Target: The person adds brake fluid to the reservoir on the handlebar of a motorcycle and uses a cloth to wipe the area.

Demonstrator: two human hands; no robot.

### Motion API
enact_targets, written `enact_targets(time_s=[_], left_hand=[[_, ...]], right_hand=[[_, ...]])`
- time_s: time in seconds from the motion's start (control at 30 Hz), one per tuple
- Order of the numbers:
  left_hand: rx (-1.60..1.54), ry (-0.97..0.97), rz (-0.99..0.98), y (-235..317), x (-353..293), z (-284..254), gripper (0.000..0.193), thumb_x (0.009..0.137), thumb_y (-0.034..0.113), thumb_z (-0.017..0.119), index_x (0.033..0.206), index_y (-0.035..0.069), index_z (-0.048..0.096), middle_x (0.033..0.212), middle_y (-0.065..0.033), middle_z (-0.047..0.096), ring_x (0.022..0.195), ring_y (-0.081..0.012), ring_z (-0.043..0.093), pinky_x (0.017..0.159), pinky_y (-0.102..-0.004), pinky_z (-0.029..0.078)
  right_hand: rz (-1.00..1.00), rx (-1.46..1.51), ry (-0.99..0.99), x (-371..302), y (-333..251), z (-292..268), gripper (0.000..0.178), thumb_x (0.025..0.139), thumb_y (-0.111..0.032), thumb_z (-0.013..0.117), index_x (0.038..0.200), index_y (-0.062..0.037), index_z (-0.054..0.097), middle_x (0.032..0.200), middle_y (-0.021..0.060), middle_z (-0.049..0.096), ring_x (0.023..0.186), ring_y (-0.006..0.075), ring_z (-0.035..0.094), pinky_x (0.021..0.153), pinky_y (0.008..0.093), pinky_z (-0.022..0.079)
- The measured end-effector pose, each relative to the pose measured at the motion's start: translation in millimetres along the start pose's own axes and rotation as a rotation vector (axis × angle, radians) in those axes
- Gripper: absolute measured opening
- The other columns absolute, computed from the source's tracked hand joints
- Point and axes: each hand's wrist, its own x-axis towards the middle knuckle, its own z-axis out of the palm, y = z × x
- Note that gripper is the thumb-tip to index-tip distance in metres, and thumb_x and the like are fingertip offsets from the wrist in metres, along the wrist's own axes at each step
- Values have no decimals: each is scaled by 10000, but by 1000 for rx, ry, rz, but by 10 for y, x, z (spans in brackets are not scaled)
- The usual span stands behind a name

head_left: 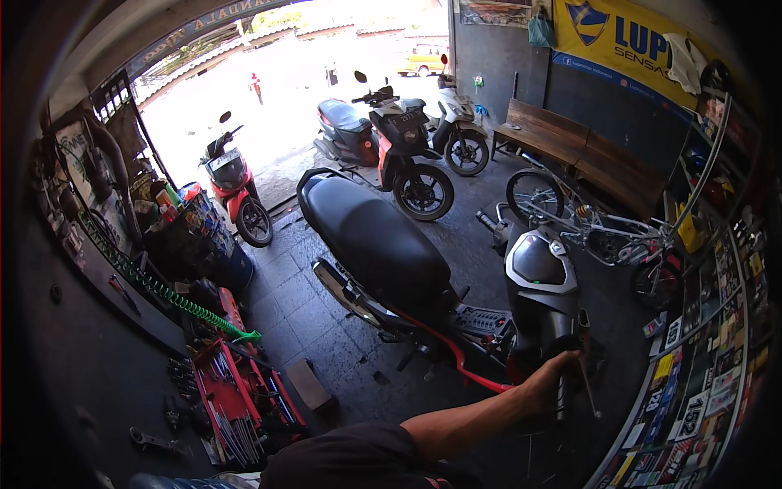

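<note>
One bare arm reaches from the lower edge toward the right. It appears to be my left arm, with a dark sleeve. My left hand point(547, 385) is closed around the near end of a scooter's handlebar, beside the black grip point(562, 399); its fingers are partly hidden. A silver brake lever point(590, 387) sticks out just past the hand. The black and red scooter point(375, 236) stands with its long seat toward the back left and its dash point(539, 261) at the right. My right hand does not show.
At the lower left, a red tool tray point(224, 383) holds several tools, near a green coiled hose point(187, 306). A brown block point(310, 385) sits on the floor. Several motorbikes stand behind, with a wooden bench point(554, 134) at the wall. Stocked shelves point(692, 399) line the right side.
</note>
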Motion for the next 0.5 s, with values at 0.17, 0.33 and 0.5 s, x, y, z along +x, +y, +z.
enact_targets(time_s=[0.17,0.33,0.5], left_hand=[[14,-69,-13,-9,24,-83,321,921,396,603,994,86,649,863,-40,658,749,-177,640,712,-341,533],[133,88,11,19,-64,51,344,899,422,625,981,88,634,805,-20,617,697,-157,611,655,-352,526],[123,51,4,7,-21,-19,358,904,427,617,1005,83,627,867,-47,653,738,-174,628,694,-353,535]], right_hand=[[12,28,-6,-1,-16,22,863,748,-168,837,1414,99,358,1217,196,562,999,275,613,869,388,523],[14,60,11,9,-59,38,867,751,-160,834,1419,102,348,1210,193,562,984,268,616,854,383,530],[1,78,67,13,-169,43,873,751,-153,832,1424,105,338,1207,191,562,971,260,617,844,380,534]])
